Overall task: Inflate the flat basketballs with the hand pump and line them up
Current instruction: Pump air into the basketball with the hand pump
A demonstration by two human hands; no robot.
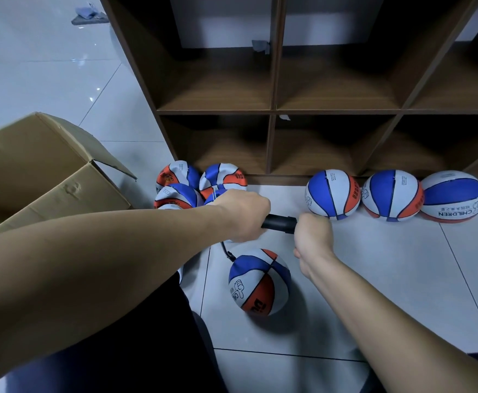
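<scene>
The black hand pump (279, 224) lies level between both hands, above the white tiled floor (374, 279). The left hand (242, 215) is curled round its barrel end; the right hand (313, 235) is fisted round the other end, and only a short stretch of the pump shows between them. A thin black hose (226, 252) drops from under the left hand to the top of the ball being filled (259, 282), a blue, white and orange basketball that rests on the floor just below the hands; it bears a thumbs-up drawing and part of some black lettering too cut off to read.

Along the foot of the brown wooden shelf unit (273, 112), three round basketballs (391, 195) stand side by side, touching; the rightmost one reads "CHILDREN", upside down from here, with small characters beneath that I cannot make out. To the left, a heap of limp, creased basketballs (201, 182) lies against the shelf's corner, next to an open cardboard box (47, 177)
</scene>
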